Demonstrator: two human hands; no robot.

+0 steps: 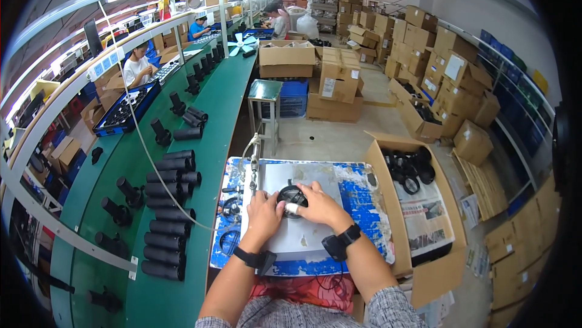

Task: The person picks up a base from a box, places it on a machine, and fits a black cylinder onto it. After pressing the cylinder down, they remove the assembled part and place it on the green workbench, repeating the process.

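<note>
A black round part [293, 194], shaped like a shallow ring or housing, lies under my fingers on a light grey sheet [321, 231]. My left hand [262, 214] grips its left side, thumb against the rim. From the right, my right hand [321, 204] closes round the same part, with white tape on one of its digits. A metal fixture [253, 173] rises from the bench just beyond my left hand. Beside that hand, more black ring parts [231, 207] lie on the worn blue-and-white bench top [373, 225]. My palms hide some of the held part.
Black cylinders [167, 226] line the green conveyor bench [209, 164] at my left, a pale cord hanging across it. An open carton [451, 216] with black rings and newspaper stands at right. Beyond are a metal stool [265, 90] and stacked cartons [339, 73]. Other people sit along the line.
</note>
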